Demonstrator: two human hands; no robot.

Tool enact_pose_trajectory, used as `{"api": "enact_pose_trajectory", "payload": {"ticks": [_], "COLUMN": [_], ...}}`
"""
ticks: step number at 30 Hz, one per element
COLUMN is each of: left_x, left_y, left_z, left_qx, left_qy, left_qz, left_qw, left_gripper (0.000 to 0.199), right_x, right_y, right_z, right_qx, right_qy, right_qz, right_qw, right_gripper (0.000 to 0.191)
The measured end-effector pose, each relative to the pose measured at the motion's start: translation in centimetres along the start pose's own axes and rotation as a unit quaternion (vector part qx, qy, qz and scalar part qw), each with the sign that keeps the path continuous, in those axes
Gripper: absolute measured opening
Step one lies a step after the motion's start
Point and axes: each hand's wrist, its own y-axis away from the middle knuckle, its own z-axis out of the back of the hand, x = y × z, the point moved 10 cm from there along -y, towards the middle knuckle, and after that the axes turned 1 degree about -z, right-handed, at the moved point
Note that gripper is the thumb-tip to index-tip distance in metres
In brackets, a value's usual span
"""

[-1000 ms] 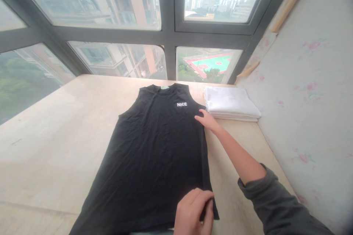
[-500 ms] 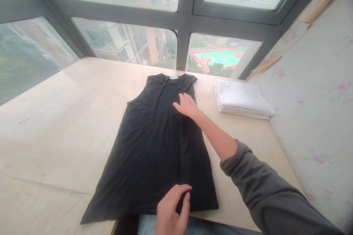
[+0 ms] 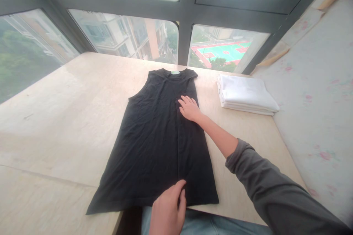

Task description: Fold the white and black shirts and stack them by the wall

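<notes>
A black sleeveless top (image 3: pixel 149 136) lies spread on the pale surface, neckline toward the window and hem toward me. My right hand (image 3: pixel 189 109) rests on its upper right part, palm down with the fingers extended. My left hand (image 3: pixel 168 207) is at the hem, fingers curled and thumb close to the forefinger, apparently pinching the cloth; the fingertips are partly hidden. Between the two hands a straight lengthwise crease runs down the cloth. A small pale label (image 3: pixel 175 72) shows at the neckline.
A stack of folded white cloth (image 3: pixel 246 94) sits at the right, beside the flowered wall (image 3: pixel 317 117). Grey window frames (image 3: pixel 184 40) border the far side. The pale surface (image 3: pixel 60 125) ends at a near edge, with blue-grey fabric (image 3: pixel 204 222) below it.
The right hand has shifted slightly and its fingers lie flatter. A crease in the top has become longer and sharper. The left hand has moved slightly left; the view has tilted down a little.
</notes>
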Motion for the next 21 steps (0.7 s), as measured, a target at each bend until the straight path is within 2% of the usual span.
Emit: {"api": "enact_pose_trajectory", "payload": {"ticks": [3, 5, 8, 10, 14, 17, 21], "left_x": [-0.5, -1.3, -2.7, -3.5, -4.4, -4.5, -4.1], "left_y": [-0.3, -1.2, -3.8, -5.8, -8.0, -8.1, -7.8], "left_z": [-0.2, 0.4, 1.8, 2.2, 0.3, -1.1, -1.8], "left_qx": [0.057, 0.068, 0.028, -0.012, -0.046, -0.061, -0.092], "left_qy": [-0.097, -0.14, -0.152, -0.145, -0.177, -0.217, -0.237], "left_qz": [-0.024, -0.059, -0.101, -0.121, -0.168, -0.188, -0.196], "left_qw": [0.993, 0.986, 0.983, 0.982, 0.969, 0.956, 0.947], "left_gripper": [0.033, 0.028, 0.022, 0.027, 0.049, 0.054, 0.055], "right_x": [0.1, 0.2, 0.1, -0.5, -3.7, -6.5, -9.8], "right_y": [0.3, 0.2, -0.3, -0.8, -2.4, -4.2, -7.6], "right_z": [-0.2, -0.1, 0.5, 1.0, 1.8, 1.9, 2.1], "right_qx": [-0.01, -0.013, -0.019, -0.032, -0.07, -0.083, -0.096], "right_qy": [0.002, 0.001, -0.004, -0.007, -0.007, -0.009, -0.018], "right_qz": [0.006, 0.014, 0.027, 0.022, -0.039, -0.082, -0.12], "right_qw": [1.0, 1.0, 0.999, 0.999, 0.997, 0.993, 0.988], "right_gripper": [0.049, 0.048, 0.046, 0.046, 0.048, 0.049, 0.048]}}
